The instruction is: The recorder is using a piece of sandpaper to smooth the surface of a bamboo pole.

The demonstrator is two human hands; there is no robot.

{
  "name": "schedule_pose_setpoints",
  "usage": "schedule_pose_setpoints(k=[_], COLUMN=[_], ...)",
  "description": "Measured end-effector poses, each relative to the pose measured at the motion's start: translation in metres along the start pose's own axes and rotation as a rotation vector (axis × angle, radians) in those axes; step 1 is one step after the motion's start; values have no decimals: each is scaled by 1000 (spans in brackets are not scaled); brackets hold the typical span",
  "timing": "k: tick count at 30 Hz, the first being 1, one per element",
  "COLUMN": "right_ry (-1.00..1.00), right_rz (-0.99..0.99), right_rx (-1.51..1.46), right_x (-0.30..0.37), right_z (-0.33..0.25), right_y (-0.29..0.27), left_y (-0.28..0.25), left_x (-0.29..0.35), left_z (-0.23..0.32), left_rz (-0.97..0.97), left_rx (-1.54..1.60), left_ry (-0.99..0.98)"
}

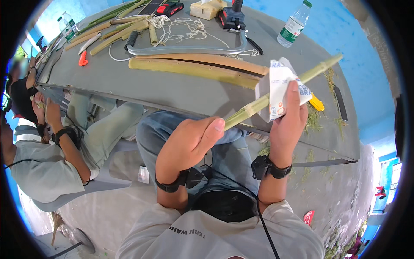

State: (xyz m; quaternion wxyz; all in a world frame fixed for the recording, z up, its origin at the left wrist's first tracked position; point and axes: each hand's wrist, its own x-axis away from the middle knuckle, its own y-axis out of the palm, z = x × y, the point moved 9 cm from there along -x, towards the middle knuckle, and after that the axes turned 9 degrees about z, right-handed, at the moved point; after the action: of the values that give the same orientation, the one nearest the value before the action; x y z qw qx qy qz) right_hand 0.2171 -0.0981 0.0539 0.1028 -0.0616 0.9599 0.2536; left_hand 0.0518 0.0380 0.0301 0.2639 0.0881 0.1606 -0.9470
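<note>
A slim green bamboo stick [248,111] slants up to the right in front of me, over the table's near edge. My left hand [185,140] is closed round its lower end, thumb along the top. Higher up the stick, my right hand [290,123] pinches a folded white sheet with blue print [280,80], which looks like sandpaper, wrapped round the bamboo. Its inner side is hidden. Just beyond both hands, split bamboo lengths [194,73] lie on the grey table [112,82]. A yellow handle [317,102] pokes out beside the right hand.
Behind the split bamboo lie a bow saw [185,51], tangled white string [181,30] and a cordless power tool [232,18]. A water bottle [293,28] stands at the far right. Bamboo pieces and an orange-handled tool [83,58] lie left. Another person [47,168] sits on my left.
</note>
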Motion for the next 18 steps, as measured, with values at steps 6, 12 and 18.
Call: schedule_pose_setpoints(k=[6,12,18], right_ry=[192,83,36], right_rz=[-598,-109,89], right_rx=[455,146,-58], right_x=[29,6,-4], right_z=[24,8,3], right_y=[42,9,-12], left_y=[8,8,-2], left_x=[-2,-3,3], left_z=[0,7,8], left_rz=[48,-21,-51], left_rx=[-36,-203,-170], left_ry=[59,74,51])
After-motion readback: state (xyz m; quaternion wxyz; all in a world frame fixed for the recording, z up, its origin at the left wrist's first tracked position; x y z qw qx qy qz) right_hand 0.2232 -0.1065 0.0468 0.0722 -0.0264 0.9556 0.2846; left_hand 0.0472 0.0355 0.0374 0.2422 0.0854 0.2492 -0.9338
